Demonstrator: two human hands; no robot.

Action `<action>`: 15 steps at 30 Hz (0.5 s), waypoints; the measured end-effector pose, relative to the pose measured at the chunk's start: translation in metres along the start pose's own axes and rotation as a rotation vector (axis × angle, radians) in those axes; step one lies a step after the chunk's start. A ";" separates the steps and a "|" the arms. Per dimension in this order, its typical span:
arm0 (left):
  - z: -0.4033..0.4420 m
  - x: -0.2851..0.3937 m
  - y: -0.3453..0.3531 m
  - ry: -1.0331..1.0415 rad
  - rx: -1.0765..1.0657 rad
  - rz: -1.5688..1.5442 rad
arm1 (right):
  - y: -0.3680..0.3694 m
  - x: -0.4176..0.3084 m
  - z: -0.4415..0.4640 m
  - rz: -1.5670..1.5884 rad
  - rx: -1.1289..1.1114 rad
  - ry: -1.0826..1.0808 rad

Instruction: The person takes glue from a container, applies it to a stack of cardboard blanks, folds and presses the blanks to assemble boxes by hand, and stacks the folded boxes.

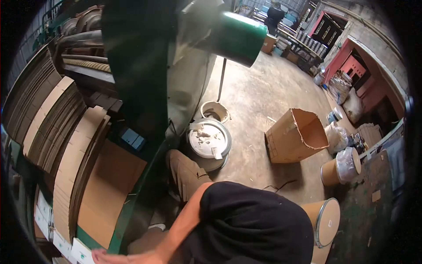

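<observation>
My right hand [107, 257] is at the bottom left edge, its fingers stretched out and partly cut off by the frame. It is beside a white box [81, 251] with green print; whether they touch is unclear. Above it, a flat brown cardboard sheet [105, 189] lies on the green machine [140, 176], next to curved stacks of cut cardboard [77, 152]. My bare forearm reaches left from a black sleeve. My left hand is out of view.
A lidded drum [210, 140] with scraps and a white bucket [222, 110] stand past my knee. A tall open carton [285, 141] is on the floor. Round fibre drums [329, 222] stand at right, sacks [340, 88] farther back. A person [275, 16] in dark clothes stands far off.
</observation>
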State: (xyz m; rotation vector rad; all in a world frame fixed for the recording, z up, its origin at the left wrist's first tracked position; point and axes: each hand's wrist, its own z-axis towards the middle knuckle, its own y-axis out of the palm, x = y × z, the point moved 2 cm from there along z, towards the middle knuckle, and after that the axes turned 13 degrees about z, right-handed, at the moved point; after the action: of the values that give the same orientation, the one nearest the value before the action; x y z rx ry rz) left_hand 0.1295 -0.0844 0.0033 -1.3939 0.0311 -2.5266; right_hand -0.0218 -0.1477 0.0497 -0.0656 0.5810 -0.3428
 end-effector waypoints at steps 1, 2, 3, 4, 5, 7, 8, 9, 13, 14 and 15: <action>-0.016 0.034 0.022 -0.028 -0.056 -0.095 | 0.030 -0.007 -0.021 -0.041 -0.125 0.060; -0.002 0.000 0.041 -0.132 -0.387 -0.040 | 0.064 -0.002 -0.041 -0.067 -0.237 0.006; -0.011 -0.038 0.055 -0.128 -0.339 -0.207 | 0.098 0.003 -0.065 -0.061 -0.351 -0.065; -0.017 -0.015 0.062 -0.095 -0.313 -0.071 | 0.073 -0.012 -0.065 -0.148 -0.450 0.025; -0.018 -0.017 0.074 -0.097 -0.314 -0.144 | 0.037 -0.018 -0.059 -0.242 -0.558 0.092; -0.018 -0.011 0.083 -0.143 -0.382 -0.147 | 0.050 -0.018 -0.071 -0.194 -0.118 0.029; -0.015 -0.008 0.083 -0.145 -0.414 -0.221 | 0.074 -0.012 -0.089 -0.224 -0.178 0.177; -0.015 -0.015 0.080 -0.095 -0.422 -0.256 | 0.066 -0.023 -0.082 -0.169 -0.185 0.149; -0.027 -0.010 0.045 -0.155 -0.429 -0.216 | -0.034 -0.027 -0.054 0.478 -0.130 0.284; -0.034 -0.022 0.028 -0.136 -0.432 -0.126 | -0.073 -0.018 -0.045 0.162 -0.167 0.344; -0.045 -0.040 0.009 -0.118 -0.434 -0.036 | -0.108 0.009 -0.045 -0.082 -0.208 0.419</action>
State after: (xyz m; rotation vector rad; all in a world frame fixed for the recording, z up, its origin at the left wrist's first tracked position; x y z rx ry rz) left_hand 0.1147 -0.0886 -0.0556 -1.7067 0.5661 -2.5606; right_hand -0.0713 -0.2505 0.0239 -0.2213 1.0307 -0.3776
